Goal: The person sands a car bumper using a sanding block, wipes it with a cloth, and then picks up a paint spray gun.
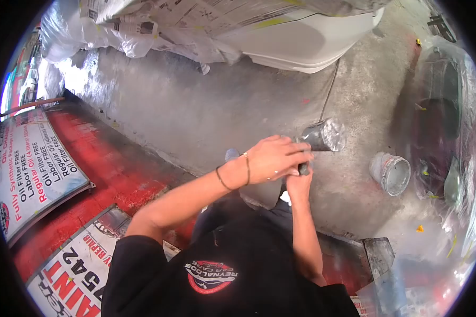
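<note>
A grey cylindrical cup with a shiny, crumpled-looking end points away to the right; it looks like part of a spray gun, whose body is mostly hidden by the hands. My left hand reaches across from the left, its fingers bent over the near end of the gun. Just below it, my right hand is wrapped round the gun's lower part, close against the left fingers. A small dark piece shows between the two hands.
An open bucket stands on the concrete floor to the right. Ahead is a white car panel under paper and plastic. Plastic-wrapped parts line the right side. Printed signs lean over a red surface on the left.
</note>
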{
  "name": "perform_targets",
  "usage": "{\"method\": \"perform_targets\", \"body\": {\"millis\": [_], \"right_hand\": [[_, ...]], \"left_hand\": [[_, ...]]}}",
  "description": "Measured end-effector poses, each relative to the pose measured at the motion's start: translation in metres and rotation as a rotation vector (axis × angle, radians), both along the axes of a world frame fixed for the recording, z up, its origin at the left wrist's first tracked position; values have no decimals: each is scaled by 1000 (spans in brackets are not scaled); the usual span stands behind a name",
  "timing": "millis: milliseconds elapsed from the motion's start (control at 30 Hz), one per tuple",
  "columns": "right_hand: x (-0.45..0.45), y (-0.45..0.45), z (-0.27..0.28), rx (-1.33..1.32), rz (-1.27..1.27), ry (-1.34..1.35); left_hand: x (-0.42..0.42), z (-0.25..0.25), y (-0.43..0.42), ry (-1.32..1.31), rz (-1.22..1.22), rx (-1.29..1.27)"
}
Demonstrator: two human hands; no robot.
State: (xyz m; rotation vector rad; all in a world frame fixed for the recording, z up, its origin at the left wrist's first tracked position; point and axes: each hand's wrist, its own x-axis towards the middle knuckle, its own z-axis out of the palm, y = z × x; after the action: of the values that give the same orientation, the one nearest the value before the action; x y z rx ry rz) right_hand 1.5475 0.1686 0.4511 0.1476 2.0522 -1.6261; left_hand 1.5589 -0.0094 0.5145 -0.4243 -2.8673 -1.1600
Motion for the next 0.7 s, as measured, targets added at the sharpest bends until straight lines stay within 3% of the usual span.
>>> {"method": "perform_targets", "body": {"millis": [67,133,267,367,533,600,633,700], "right_hand": [[-10,-12,-36,23,38,-101],[-29,-38,-50,61,-63,-146],[-68,-58,-156,0,-262,-126],[-92,-58,-241,-41,-354,-34],[-114,-63,-373,-71,-476,33],[-115,-69,-403,-132,-515,26],[-108,-74,-432,-157,-492,32],[-93,-88,-445,-191,-421,25]], "left_hand": [[40,-24,-22,-74,229,106],[87,-83,-36,-210,417,72],[159,-226,-77,-673,399,-287],[193,-334,-120,-937,535,-502],[171,-431,-152,-646,750,-515],[160,-454,-153,-461,752,-591],[152,-484,-160,-399,752,-559],[142,-498,-168,-309,762,-488]]}}
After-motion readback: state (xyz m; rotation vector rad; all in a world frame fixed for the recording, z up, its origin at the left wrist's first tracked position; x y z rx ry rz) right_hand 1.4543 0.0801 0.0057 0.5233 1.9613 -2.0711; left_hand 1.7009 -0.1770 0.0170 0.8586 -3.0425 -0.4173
